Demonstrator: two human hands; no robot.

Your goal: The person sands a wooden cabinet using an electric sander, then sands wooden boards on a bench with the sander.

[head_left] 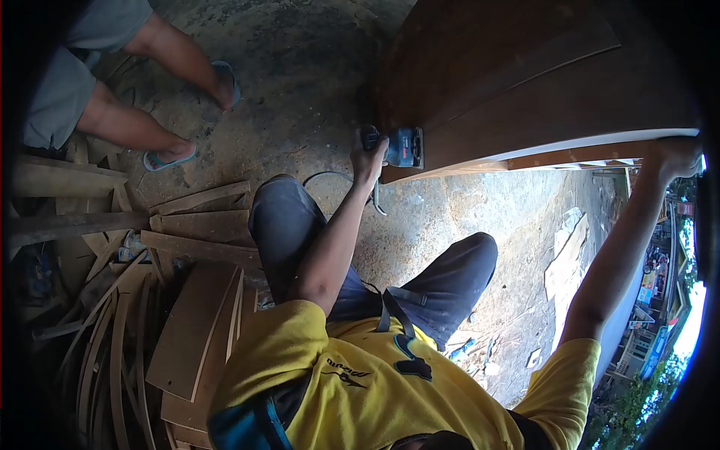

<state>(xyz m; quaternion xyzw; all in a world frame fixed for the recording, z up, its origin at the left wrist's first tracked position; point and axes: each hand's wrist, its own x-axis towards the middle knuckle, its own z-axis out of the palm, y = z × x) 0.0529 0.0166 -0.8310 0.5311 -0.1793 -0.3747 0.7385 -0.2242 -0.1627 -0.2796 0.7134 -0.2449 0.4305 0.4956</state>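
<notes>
A: What do you have in your left hand (369, 159)?

B: Your fingers are wrapped around a blue and black sander (403, 148). Its flat side is up against the near end of a big brown wooden piece (540, 97).

A: And your right hand (677, 156)?

B: Your arm is stretched far out to your right. That hand is at the far end of the same wooden piece, by its edge. It is dark there, so I can't tell how tightly your fingers close on it.

A: Where is the big piece?

B: In front of you and off to your right. One long edge is pale, and it runs between your two hands.

A: What is close to you?

B: A thin cord (377, 201) hangs by your left wrist. Your knees are bent, in dark trousers (289, 217), and your shirt (420, 390) is yellow. The floor (405, 240) under you is rough and spotty.

A: And farther away?

B: On your left there is a pile of bent wood strips (120, 352) and flat boards (191, 330). Past them stands another person in grey shorts (56, 105) and sandals (175, 160). Far off on your right, green trees (630, 412) show in bright light.
</notes>
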